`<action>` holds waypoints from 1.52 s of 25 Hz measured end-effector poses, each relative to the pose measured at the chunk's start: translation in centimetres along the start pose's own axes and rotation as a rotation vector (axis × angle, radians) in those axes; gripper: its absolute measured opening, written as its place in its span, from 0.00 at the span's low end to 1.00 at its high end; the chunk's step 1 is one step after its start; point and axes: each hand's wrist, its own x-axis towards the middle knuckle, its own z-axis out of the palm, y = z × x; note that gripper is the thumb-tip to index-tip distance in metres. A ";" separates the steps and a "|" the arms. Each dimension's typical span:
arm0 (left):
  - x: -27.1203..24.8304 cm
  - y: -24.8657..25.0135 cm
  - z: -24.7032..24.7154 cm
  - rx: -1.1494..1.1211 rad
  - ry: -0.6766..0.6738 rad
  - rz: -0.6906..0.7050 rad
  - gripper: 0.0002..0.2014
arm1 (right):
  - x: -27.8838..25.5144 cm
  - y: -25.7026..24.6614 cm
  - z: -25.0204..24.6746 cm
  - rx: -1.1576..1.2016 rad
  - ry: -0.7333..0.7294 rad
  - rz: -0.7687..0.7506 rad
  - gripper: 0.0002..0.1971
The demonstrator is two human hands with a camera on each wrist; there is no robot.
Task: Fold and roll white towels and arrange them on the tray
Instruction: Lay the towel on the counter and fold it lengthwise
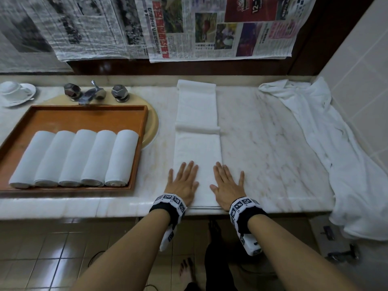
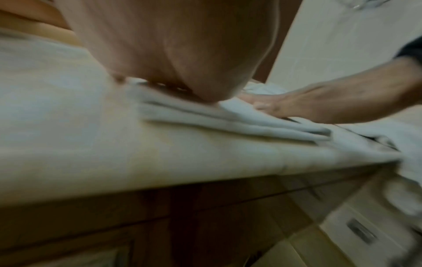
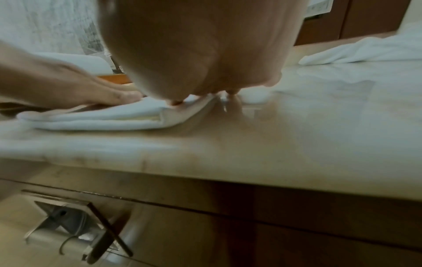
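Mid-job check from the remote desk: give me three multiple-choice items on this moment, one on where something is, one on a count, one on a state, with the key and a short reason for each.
1. Where does the folded towel strip lie?
A. in the tray
B. on the marble counter, right of the tray
C. on the floor

2. How many rolled towels are in the wooden tray?
A. three
B. five
C. seven

3. How are the left hand and right hand placed?
A. both flat, fingers straight, on the strip's near end
B. both gripping a roll
C. one lifting the teacup

Key:
1 B, the strip runs away from the person along the counter, beside the tray.
2 B, five rolls lie side by side at the tray's near edge.
3 A, the head view shows both palms down with spread fingers on the strip.
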 end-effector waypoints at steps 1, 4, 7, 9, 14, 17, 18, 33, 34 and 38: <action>-0.3 -1.4 0.1 -0.013 0.019 -0.091 0.28 | 0.1 0.1 0.0 -0.009 -0.016 -0.001 0.32; -1.7 -5.6 -0.6 -0.027 -0.011 -0.300 0.27 | 0.3 0.2 -0.7 -0.045 -0.033 0.020 0.32; -2.9 -6.7 -1.8 -0.066 0.083 -0.216 0.29 | 0.1 -1.5 -1.6 -0.050 0.023 -0.030 0.32; -3.7 -4.9 -1.7 -0.025 0.138 -0.016 0.28 | -0.4 -2.7 -0.9 -0.019 0.056 -0.147 0.32; -5.6 -2.9 1.5 0.136 -0.023 0.085 0.31 | -1.6 -1.3 1.9 -0.004 0.031 -0.060 0.32; -5.2 -3.4 0.8 0.158 0.083 -0.110 0.28 | -1.9 -0.1 0.8 -0.038 0.062 0.007 0.32; -4.9 -3.3 0.2 0.154 0.160 -0.091 0.24 | -2.0 -0.3 0.2 -0.037 0.133 -0.011 0.31; -6.3 -2.4 -0.1 -0.043 0.164 0.122 0.11 | -5.0 0.9 0.3 0.197 0.233 -0.237 0.12; -6.3 -2.5 0.0 -0.055 0.173 0.130 0.11 | -5.1 1.2 0.3 0.210 0.238 -0.214 0.11; -6.2 -2.7 0.0 -0.141 0.187 0.149 0.10 | -5.1 1.9 0.2 0.288 0.225 -0.163 0.10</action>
